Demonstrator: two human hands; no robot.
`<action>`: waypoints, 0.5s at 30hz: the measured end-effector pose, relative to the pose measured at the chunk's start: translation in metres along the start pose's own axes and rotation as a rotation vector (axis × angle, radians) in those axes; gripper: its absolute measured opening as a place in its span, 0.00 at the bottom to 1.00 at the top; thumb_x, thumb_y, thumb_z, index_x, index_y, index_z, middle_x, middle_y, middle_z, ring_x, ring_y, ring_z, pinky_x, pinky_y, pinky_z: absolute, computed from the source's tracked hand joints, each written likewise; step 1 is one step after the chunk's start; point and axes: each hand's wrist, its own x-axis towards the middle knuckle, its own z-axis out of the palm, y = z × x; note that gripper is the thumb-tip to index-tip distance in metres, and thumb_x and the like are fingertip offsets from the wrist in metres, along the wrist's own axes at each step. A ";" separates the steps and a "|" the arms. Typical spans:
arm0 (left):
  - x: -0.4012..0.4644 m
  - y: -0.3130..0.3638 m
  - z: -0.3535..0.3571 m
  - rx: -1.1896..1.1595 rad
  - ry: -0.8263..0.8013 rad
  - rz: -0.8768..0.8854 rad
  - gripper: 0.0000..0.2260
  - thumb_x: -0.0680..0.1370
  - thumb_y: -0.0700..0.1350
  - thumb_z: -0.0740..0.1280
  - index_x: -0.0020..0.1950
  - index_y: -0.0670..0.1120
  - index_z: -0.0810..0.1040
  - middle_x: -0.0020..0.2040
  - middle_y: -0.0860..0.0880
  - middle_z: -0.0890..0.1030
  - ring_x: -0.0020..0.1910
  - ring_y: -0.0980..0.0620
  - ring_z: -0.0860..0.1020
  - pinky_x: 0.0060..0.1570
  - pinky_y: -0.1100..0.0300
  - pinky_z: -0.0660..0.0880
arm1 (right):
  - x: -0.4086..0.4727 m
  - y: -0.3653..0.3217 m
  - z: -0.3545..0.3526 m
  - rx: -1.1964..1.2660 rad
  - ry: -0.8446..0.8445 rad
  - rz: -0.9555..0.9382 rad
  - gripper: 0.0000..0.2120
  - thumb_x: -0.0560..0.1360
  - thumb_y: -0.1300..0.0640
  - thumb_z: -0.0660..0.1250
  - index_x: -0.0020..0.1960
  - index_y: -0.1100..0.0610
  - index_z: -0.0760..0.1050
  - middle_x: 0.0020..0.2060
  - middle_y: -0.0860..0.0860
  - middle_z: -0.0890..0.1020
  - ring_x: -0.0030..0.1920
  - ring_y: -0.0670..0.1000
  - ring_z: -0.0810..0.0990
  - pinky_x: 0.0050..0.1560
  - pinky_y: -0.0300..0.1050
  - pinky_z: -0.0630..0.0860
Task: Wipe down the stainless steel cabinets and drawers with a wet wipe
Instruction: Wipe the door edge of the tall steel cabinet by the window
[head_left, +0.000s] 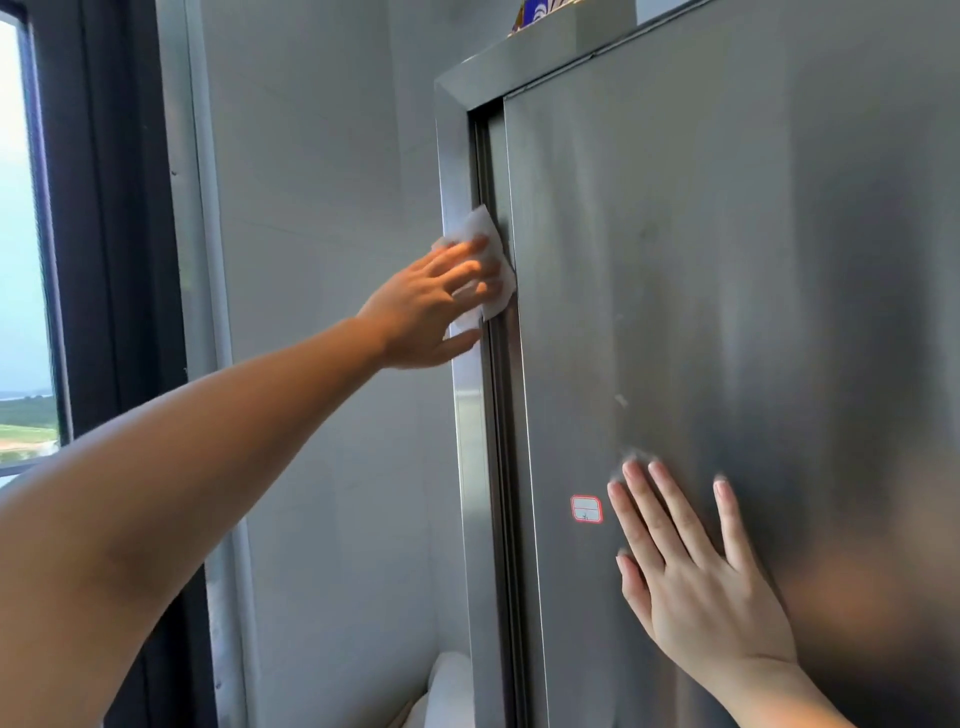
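Left hand (434, 301) reaches out on a long bare arm to the cabinet's left edge, fingers straight and slightly spread, pressing a white wet wipe (485, 260) flat against the metal. Thumb sticks out below, resting on the frame. No curl around the wipe, just flat pressure from the fingers. The wipe is crumpled-flat, roughly upright, long axis running up and down along the vertical seam where the cabinet frame (457, 171) meets the sliding door (727, 286). Its top corner pokes up above the fingertips, lower edge peeks out under the palm. It sits in the upper half of the frame's left upright, bridging the frame and the dark door track.

Right hand (696, 577) is flat on the door face, lower down, near the door's left edge. Fingers straight, spread, pointing up and slightly left, palm against the steel. Holds nothing. Faint reflection of it on the brushed metal.

A small red-bordered sticker (586, 508) is on the door just left of the right hand's fingers, not touching them.

Grey wall (311, 260) left of the cabinet, a dark-framed window (31, 260) at far left with daylight and greenery outside. Something blue-printed (540, 13) sits on the cabinet's top edge, too cropped to identify. White rounded object (441, 691) at the bottom beside the frame, unclear what.
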 end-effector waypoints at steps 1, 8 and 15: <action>-0.006 0.004 0.003 -0.016 0.009 0.044 0.23 0.79 0.54 0.60 0.64 0.39 0.78 0.62 0.38 0.77 0.71 0.34 0.68 0.72 0.39 0.63 | 0.000 0.000 0.000 0.001 0.001 0.000 0.29 0.80 0.50 0.52 0.78 0.59 0.56 0.78 0.56 0.56 0.77 0.55 0.57 0.74 0.66 0.53; 0.041 -0.051 -0.028 0.065 0.018 -0.026 0.25 0.79 0.55 0.56 0.62 0.35 0.76 0.63 0.34 0.76 0.72 0.33 0.66 0.71 0.42 0.64 | -0.001 0.000 0.001 0.003 -0.010 0.005 0.29 0.80 0.50 0.52 0.79 0.59 0.55 0.78 0.55 0.55 0.78 0.55 0.56 0.74 0.67 0.52; 0.029 -0.021 -0.015 -0.036 0.083 -0.081 0.23 0.79 0.54 0.59 0.60 0.34 0.75 0.59 0.34 0.76 0.70 0.32 0.68 0.69 0.40 0.67 | -0.001 -0.002 0.003 0.016 0.002 0.000 0.30 0.80 0.49 0.53 0.79 0.59 0.54 0.79 0.55 0.54 0.78 0.55 0.54 0.75 0.66 0.50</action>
